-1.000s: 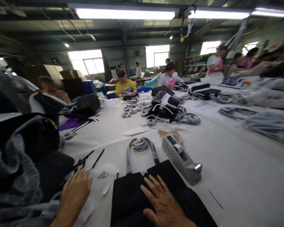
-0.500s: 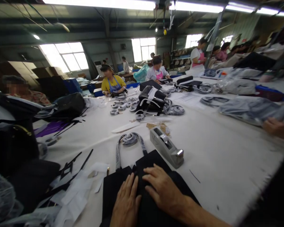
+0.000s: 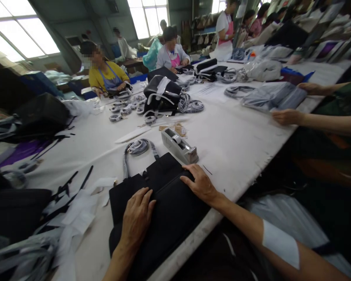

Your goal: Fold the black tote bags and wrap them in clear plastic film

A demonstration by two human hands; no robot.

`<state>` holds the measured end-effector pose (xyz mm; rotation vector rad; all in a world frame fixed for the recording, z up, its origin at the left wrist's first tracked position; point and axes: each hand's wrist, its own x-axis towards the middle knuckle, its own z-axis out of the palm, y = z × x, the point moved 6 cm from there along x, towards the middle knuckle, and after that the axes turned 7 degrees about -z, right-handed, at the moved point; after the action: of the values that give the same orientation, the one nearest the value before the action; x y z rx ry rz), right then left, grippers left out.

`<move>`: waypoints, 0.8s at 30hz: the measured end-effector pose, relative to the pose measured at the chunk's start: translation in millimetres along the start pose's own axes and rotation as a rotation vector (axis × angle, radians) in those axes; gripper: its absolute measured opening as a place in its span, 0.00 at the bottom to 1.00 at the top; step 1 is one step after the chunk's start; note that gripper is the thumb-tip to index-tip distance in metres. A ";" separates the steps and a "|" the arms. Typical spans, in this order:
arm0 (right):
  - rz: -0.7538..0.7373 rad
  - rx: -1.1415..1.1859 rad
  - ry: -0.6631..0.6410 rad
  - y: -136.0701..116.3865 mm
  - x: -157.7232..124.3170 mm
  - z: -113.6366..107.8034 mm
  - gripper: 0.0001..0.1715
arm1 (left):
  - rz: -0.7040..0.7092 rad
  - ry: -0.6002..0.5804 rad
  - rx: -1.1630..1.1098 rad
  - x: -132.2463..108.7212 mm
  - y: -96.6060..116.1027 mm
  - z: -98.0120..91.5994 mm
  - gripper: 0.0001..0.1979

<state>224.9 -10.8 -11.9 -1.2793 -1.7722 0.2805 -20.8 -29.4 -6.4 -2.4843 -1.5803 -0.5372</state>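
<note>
A black handbag (image 3: 175,203) lies flat before me at the table's near edge. Its wrapped handle (image 3: 125,166) loops away from me on the far side, round a coiled strap in clear plastic (image 3: 138,147). My left hand (image 3: 137,212) rests on the bag's left part, palm down with fingers stretched out. Over its right upper edge lies my right hand (image 3: 200,181), fingers extended and thumb apart. A grey tape dispenser (image 3: 179,146) stands just beyond the bag, close to my right fingertips.
White paper scraps (image 3: 80,210) and black straps lie at left. A black bag with white handles (image 3: 162,93) sits mid-table among several coiled straps. On the right, a co-worker's hands (image 3: 289,117) hold a plastic-wrapped item (image 3: 275,96). Other people work across the table (image 3: 236,125).
The view has tilted down and turned right. My right hand has moved from the bag's middle to its right edge; my left hand still lies on the left part. The co-worker's hands show more fully.
</note>
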 end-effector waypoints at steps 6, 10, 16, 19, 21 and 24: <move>0.025 -0.037 0.009 2.6 0.4 -3.3 0.14 | -0.274 -0.346 0.075 4.8 2.6 -8.0 0.17; 0.041 0.005 -0.008 2.2 -7.3 -8.7 0.16 | -0.409 -0.541 0.116 1.2 6.9 -11.9 0.18; 0.046 -0.053 -0.091 6.8 -15.3 -3.1 0.14 | -0.349 -0.633 0.097 -3.0 11.5 2.7 0.19; 0.045 -0.102 -0.064 1.4 -13.4 -4.5 0.11 | -0.362 -0.647 0.150 -2.7 11.6 7.4 0.19; 0.028 -0.097 -0.051 -4.5 -12.1 -8.0 0.09 | -0.357 -0.662 0.194 -1.5 13.7 5.6 0.18; 0.039 -0.138 -0.054 -7.9 -15.6 -14.7 0.11 | -0.358 -0.703 0.222 0.8 12.9 2.8 0.17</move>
<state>232.0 -32.0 -6.9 -1.4170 -1.8405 0.2201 -8.3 -33.5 -7.8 -2.3454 -2.1850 0.5294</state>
